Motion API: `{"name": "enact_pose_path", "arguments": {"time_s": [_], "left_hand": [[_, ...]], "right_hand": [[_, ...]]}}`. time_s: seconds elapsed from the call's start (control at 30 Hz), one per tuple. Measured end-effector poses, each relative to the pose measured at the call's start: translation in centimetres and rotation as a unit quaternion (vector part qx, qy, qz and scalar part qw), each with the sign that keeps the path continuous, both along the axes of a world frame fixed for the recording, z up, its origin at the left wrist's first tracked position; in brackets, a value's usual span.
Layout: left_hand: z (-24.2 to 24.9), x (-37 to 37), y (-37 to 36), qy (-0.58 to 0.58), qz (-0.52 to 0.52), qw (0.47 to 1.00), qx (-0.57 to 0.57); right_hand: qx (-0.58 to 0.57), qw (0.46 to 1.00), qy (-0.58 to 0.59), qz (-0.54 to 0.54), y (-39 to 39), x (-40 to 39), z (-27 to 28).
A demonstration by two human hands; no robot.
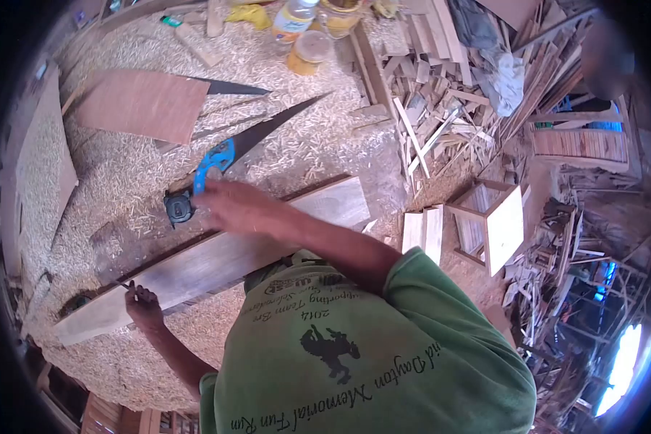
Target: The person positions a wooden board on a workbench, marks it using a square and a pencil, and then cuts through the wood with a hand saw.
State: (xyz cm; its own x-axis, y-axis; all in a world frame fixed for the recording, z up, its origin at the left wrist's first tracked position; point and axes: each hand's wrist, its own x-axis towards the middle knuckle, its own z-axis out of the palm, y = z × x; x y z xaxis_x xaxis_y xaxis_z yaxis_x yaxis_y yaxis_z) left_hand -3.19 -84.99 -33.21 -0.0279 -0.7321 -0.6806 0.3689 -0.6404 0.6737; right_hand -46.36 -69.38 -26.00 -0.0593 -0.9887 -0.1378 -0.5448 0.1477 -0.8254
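Observation:
A long pale wooden board (188, 269) lies slantwise across the workbench in front of me. Over its left part is my left hand (145, 305), fingers closed round a thin dark pencil-like stick (123, 285) whose tip points left. My right hand (231, 206) reaches past the board's far edge, smeared by motion. Its fingers are beside a black tape measure (179, 207) and the lower end of a blue handsaw handle (215, 160); whether they grip either one is hidden. The saw's dark blade (278, 124) points away to the upper right.
Wood shavings (137, 173) cover the bench. Farther back lie a reddish plywood piece (148, 105), another dark blade (231, 87), a lidded jar (312, 52) and a plastic bottle (294, 20). Offcuts (441, 119) pile up at right, near a small wooden frame (488, 224).

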Motion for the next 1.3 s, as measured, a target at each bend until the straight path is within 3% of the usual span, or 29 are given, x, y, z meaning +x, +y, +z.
{"name": "enact_pose_path", "arguments": {"time_s": [0.07,0.17,0.23,0.33,0.43,0.5,0.57,0.63,0.7,0.77,0.83,0.9,1.1,1.23,1.3], "left_hand": [[1.2,-2.1,2.4,-0.011,-0.018,1.000,0.017],[2.4,-5.6,4.9,-0.039,-0.074,0.996,-0.007],[4.2,-8.3,5.8,-0.046,-0.124,0.991,-0.023],[7.0,-13.7,7.7,-0.083,-0.167,0.979,-0.077],[9.3,-19.3,9.9,-0.092,-0.239,0.963,-0.089],[6.7,-21.6,10.2,-0.189,-0.327,0.906,-0.188],[4.4,-24.7,12.1,-0.251,-0.333,0.872,-0.256],[1.5,-28.3,13.3,-0.245,-0.442,0.768,-0.393],[0.3,-33.4,16.4,-0.238,-0.507,0.640,-0.526],[0.5,-38.3,20.6,-0.272,-0.553,0.618,-0.489],[-2.8,-41.7,21.8,-0.330,-0.567,0.548,-0.520],[-6.1,-44.2,23.0,-0.366,-0.551,0.534,-0.527],[-12.6,-46.3,25.6,-0.240,-0.522,0.600,-0.556],[-9.7,-46.7,30.3,-0.388,-0.433,0.550,-0.600],[-8.5,-46.7,31.8,-0.445,-0.414,0.522,-0.599]], "right_hand": [[-0.016,0.996,0.000,0.083,5.3,0.6,1.6],[-0.009,0.995,-0.057,0.082,13.6,-1.0,3.3],[0.023,0.992,-0.123,0.001,18.9,-4.1,7.7],[-0.109,0.969,-0.076,-0.208,27.9,-9.6,13.7],[-0.365,0.844,-0.168,-0.354,37.4,-13.0,22.5],[-0.493,0.794,-0.197,-0.296,44.4,-12.2,28.9],[-0.571,0.762,-0.225,-0.208,50.3,-10.4,33.5],[-0.599,0.754,-0.228,-0.145,54.6,-8.8,35.4],[-0.572,0.785,-0.204,-0.125,57.1,-7.8,34.5],[-0.551,0.802,-0.188,-0.129,58.9,-7.0,33.2],[-0.531,0.818,-0.174,-0.140,60.4,-6.5,32.1],[-0.510,0.832,-0.160,-0.148,61.7,-6.2,31.4],[-0.427,0.872,-0.072,-0.227,64.6,-7.1,27.6],[-0.291,0.875,0.101,-0.374,60.1,-8.0,23.5],[-0.134,0.846,-0.009,-0.516,59.8,-6.7,19.6]]}}
